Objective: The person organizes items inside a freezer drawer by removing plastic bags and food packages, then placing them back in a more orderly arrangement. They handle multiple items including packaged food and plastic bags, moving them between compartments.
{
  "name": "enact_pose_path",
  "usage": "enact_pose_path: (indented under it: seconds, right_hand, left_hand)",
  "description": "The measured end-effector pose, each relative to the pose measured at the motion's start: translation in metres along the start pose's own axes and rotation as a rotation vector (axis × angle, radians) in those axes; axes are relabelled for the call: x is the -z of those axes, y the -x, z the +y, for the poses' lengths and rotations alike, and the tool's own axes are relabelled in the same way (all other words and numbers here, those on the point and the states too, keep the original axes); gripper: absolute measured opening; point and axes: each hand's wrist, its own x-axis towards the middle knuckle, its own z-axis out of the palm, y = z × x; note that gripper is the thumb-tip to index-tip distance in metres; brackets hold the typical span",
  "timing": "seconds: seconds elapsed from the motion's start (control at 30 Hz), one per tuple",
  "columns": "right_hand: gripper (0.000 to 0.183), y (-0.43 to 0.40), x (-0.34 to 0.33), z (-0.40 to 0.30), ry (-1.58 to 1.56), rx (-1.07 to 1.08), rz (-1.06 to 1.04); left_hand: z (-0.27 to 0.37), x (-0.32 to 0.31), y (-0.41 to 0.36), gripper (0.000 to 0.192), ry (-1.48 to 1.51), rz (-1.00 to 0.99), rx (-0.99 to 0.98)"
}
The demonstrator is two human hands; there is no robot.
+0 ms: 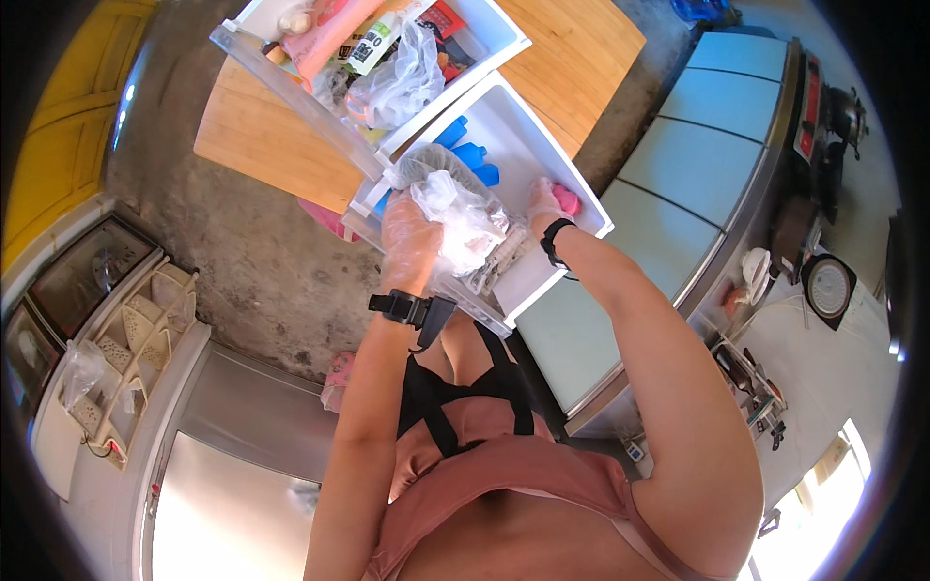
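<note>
In front of me is a white freezer drawer (538, 290) with a clear front, tilted in view. My left hand (410, 232), in a thin clear plastic glove, grips a bundle of clear and white plastic bags (461, 221) at the drawer's front side; its fingertips are hidden. A dark-filled bag (436, 171) lies against this bundle. My right hand (543, 202), gloved too, is inside the drawer by its right wall, with its fingers on a soft pink item (566, 199), perhaps a cloth. Several blue plastic pieces (472, 154) lie further back in the drawer.
A second white drawer (494, 54), full of bagged food, rests on a wooden table (283, 138) beyond. Glass-fronted cabinets (690, 160) and a counter with a dial scale (828, 289) are on the right. A refrigerator (232, 501) and a beige rack (134, 341) stand on the left.
</note>
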Motion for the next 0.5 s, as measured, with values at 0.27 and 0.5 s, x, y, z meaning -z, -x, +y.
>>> enact_pose_path:
  seconds: [0.27, 0.5]
  right_hand:
    - [0.039, 0.021, 0.004, 0.010, 0.060, 0.070, -0.126]
    - [0.025, 0.108, 0.021, 0.046, -0.306, 0.058, -0.041]
  left_hand:
    - [0.003, 0.005, 0.001, 0.033, -0.013, 0.016, -0.085]
    - [0.004, 0.006, 0.001, 0.032, -0.041, 0.016, -0.064]
